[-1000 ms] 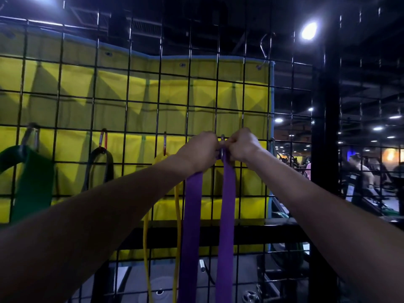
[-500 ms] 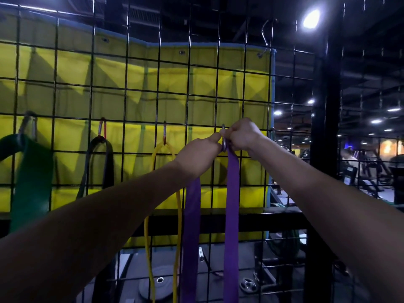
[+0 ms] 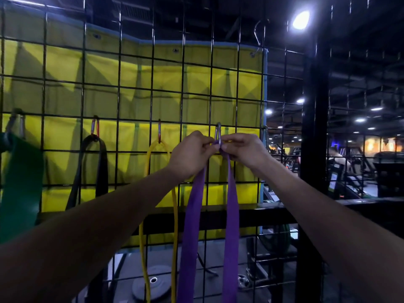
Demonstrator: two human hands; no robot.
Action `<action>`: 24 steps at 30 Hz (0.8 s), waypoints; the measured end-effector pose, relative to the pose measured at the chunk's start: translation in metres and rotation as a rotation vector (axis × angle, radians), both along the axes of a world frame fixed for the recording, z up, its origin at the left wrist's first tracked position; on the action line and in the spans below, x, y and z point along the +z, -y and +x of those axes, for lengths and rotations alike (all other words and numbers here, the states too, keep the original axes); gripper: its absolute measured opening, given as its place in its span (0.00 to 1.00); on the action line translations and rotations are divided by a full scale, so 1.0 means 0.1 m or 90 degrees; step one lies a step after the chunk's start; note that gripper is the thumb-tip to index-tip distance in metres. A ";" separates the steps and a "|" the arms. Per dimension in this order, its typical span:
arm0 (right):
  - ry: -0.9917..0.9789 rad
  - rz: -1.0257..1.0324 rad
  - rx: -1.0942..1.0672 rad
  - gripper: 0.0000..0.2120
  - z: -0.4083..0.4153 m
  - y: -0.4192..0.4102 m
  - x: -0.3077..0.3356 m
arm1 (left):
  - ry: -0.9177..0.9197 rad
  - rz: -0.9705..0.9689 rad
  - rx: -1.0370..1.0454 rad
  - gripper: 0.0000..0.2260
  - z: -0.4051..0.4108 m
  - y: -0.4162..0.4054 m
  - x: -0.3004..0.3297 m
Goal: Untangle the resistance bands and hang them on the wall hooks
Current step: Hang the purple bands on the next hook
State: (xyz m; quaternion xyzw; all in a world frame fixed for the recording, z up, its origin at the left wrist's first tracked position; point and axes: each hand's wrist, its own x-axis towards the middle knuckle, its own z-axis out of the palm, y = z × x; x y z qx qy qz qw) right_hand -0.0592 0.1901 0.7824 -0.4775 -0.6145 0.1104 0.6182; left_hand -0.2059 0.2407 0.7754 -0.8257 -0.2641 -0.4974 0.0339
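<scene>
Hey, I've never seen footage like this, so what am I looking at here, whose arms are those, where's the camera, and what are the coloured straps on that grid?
There is no machine here. The camera sits on a person's head and looks forward, so the two arms reaching in from the bottom are that person's own.

In front of them is a black wire grid with a yellow sheet behind it. Small clips hang from the grid and serve as hooks. From left to right, a green band, a black band and a yellow band each hang from one.

The left hand and right hand meet at a grey clip. Both pinch the top of a purple band there, and its two sides hang straight down. Whether it is fully on the clip is hidden by the fingers.

To the right, a dim gym shows behind the grid.
</scene>
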 end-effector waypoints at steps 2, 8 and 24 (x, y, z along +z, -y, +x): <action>-0.008 -0.002 0.010 0.11 0.02 0.01 0.00 | 0.056 -0.076 -0.067 0.14 0.08 0.04 0.05; 0.075 0.018 -0.040 0.12 0.03 0.03 0.07 | 0.158 -0.253 -0.144 0.11 0.22 0.09 0.18; 0.418 0.177 -0.269 0.09 0.04 -0.01 0.07 | 0.113 -0.330 -0.111 0.14 0.16 0.11 0.36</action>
